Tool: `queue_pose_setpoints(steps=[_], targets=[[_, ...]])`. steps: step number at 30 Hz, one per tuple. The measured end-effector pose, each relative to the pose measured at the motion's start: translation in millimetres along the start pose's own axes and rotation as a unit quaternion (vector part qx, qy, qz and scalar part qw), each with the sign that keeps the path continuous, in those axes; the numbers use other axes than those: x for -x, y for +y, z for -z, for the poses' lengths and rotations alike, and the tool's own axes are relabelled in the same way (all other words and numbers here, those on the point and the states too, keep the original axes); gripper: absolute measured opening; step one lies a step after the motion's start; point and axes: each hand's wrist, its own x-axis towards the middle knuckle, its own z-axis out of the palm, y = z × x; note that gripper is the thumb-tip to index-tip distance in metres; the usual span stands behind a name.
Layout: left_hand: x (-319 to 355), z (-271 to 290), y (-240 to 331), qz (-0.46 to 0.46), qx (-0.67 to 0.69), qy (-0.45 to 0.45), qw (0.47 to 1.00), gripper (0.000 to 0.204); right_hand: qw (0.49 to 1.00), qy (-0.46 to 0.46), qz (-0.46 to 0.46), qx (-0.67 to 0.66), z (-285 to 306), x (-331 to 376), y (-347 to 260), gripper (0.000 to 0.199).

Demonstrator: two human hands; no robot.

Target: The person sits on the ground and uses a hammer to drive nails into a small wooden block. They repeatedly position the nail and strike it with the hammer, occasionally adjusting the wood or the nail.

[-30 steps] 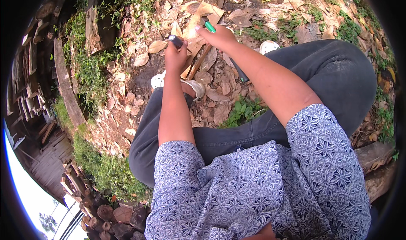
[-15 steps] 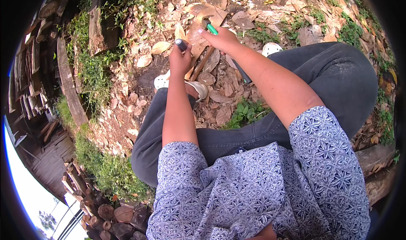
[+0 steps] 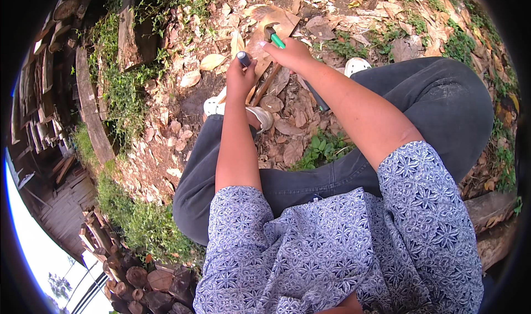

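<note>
My right hand (image 3: 292, 54) is closed around a hammer (image 3: 277, 41) with a green shaft and a dark grip. Its head points away from me, and the grip's end shows below my wrist. In my left hand (image 3: 239, 82) is a dark tool handle (image 3: 244, 59) with a pale round end facing up; its lower part is hidden, so I cannot tell its kind. The hammer head sits a short way to the right of that end, apart from it. Beneath both hands lies a flat brown wooden piece (image 3: 285, 22). A narrow brown stick (image 3: 267, 83) shows between my forearms.
Dry leaves (image 3: 287, 127) cover the ground, with a green plant (image 3: 321, 149) close to my legs. My feet, in white clogs (image 3: 214, 106), flank the work. Old planks (image 3: 93, 104) and stacked logs (image 3: 160, 280) lie to the left. More timber (image 3: 489, 212) is at the right.
My left hand and the dark handle have shifted slightly right, nearer the hammer. The hammer has moved a little towards me. Both grips stay closed.
</note>
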Motion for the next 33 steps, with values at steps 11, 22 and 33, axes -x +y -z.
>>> queue_pose_setpoints(steps=[11,22,33], targets=[[1.3,2.0,0.4,0.01,0.001,-0.006,1.0,0.022,1.0,-0.001,-0.01,-0.005,1.8,4.5,-2.7,0.066],[10.2,0.1,-11.7,0.003,0.019,0.03,0.999,0.02,0.988,0.046,0.117,0.084,-3.4,15.0,9.2,0.041],[28.4,-6.0,-13.9,0.002,0.035,0.069,0.997,0.018,0.986,0.04,0.141,0.08,3.6,31.5,18.6,0.039]])
